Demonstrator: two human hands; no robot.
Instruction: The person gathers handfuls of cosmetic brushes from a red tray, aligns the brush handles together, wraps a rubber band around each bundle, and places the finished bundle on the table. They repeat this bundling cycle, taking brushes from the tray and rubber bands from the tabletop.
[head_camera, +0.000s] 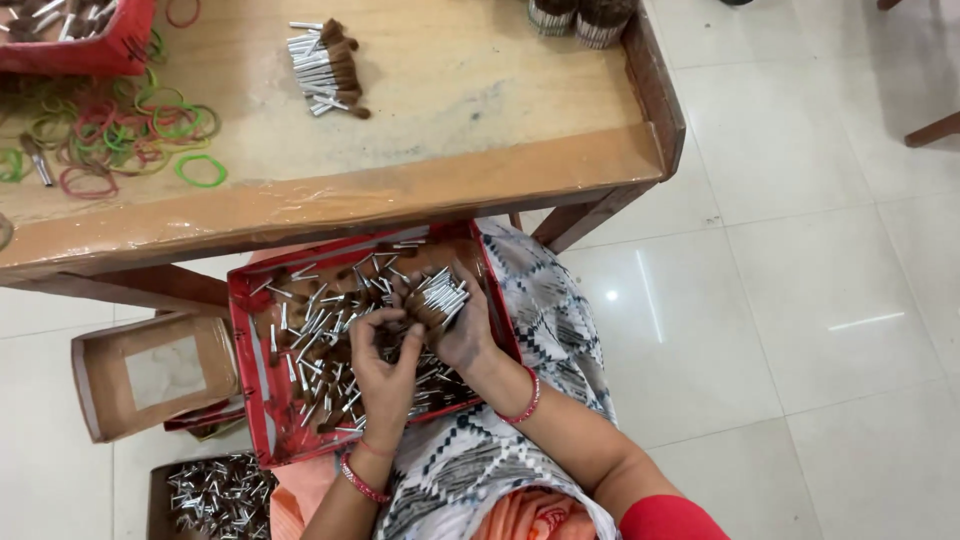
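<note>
Head view: a bundle of brush heads (442, 293), with silver metal ferrules and brown bristle tufts, is clasped in the right hand (455, 325), the fingers curled closed around it. The bundle's long axis is seen running from lower left to upper right, with the ferrule ends pointed up and right, away from the palm. The left hand (385, 365) is held just beside the bundle, its fingers bent over loose pieces; whether anything is pinched cannot be told. Both hands are placed over one red tray (250, 340) on the lap, filled with scattered brush heads too many to count. Beyond the grip, a wooden table (420, 180) is seen, bearing one laid-out pile of brush heads (325, 68) and many coloured rubber bands (120, 130). Left of the grip, one open cardboard box (90, 385) rests on the floor.
</note>
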